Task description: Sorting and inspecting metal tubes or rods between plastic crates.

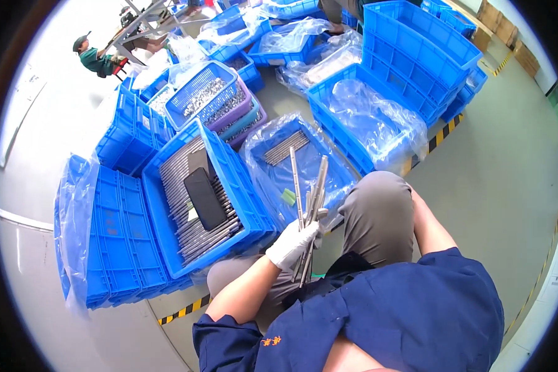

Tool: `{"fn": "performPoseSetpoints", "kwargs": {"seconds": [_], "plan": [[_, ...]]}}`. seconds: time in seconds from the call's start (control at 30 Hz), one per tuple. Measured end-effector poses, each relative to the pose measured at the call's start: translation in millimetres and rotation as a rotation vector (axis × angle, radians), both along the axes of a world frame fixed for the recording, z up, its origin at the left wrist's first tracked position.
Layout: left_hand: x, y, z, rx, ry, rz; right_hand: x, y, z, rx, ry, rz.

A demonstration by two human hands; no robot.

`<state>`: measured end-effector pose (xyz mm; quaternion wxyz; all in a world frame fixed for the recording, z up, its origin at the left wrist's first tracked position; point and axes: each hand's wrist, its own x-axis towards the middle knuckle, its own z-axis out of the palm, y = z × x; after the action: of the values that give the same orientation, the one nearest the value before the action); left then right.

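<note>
My left hand (291, 245), in a white glove, is closed around several thin metal rods (317, 192). The rods stand roughly upright, fanned apart at the top, above my lap. My right forearm (429, 226) runs behind my raised right knee, which hides the hand. Just beyond the rods is a blue crate (263, 186) lined with clear plastic, with a small bundle of similar rods (286, 147) inside. To the left, another blue crate (254, 214) is filled with rows of rods (189, 180); a black phone (204, 199) lies on top of them.
Baskets of small metal parts (208, 96) stand beyond the crates. Stacked blue crates rise at the left (121, 229) and far right (409, 59). A plastic-lined crate (369, 118) stands right of centre. Another person (93, 59) sits at the far left. Striped tape (446, 131) marks the floor.
</note>
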<state>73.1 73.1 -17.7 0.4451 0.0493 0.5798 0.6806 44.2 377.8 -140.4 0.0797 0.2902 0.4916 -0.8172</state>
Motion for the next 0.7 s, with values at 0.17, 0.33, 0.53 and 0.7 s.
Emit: {"fn": "performPoseSetpoints", "kwargs": {"seconds": [0.17,0.33,0.53,0.7], "plan": [[-13,-4,36,0.09,0.229,0.169,7,55,32,0.362,0.092,0.005],[-37,-19,52,-0.038,0.306,0.182,-47,-60,185,0.328,0.553,0.294],[-50,-18,56,0.086,0.234,0.186,-104,-118,202,-0.244,0.659,0.598],[-53,-33,47,0.009,0.258,0.11,-107,-122,179,-0.245,0.625,0.677]]}}
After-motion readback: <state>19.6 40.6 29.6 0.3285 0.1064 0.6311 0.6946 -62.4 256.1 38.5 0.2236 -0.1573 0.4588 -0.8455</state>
